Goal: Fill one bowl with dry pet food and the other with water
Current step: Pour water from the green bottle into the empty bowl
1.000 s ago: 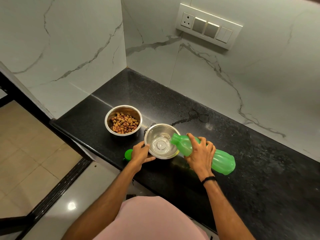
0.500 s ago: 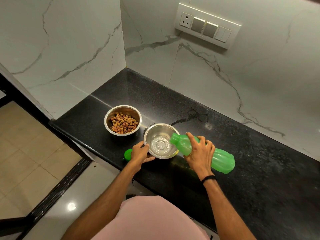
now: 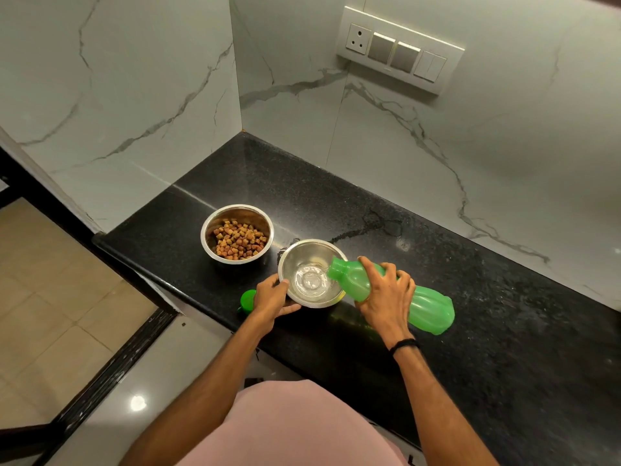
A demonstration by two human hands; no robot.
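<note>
Over the last second little alters: the right hand [image 3: 386,294] keeps its fingers wrapped round the translucent green ribbed plastic bottle [image 3: 428,307], tipped mouth-down over the nearer round steel bowl [image 3: 293,262] on the black speckled stone counter [image 3: 487,331], and the left hand [image 3: 272,297] still grips that bowl's near rim. A shallow pool of water [image 3: 311,280] lies inside. The farther round steel bowl [image 3: 211,227] holds brown kibble [image 3: 238,242]. Judgement: food step complete; water fill under way, level low

Single head view, wide-angle, looking steeply down at near counter [image 3: 504,314] corner.
</note>
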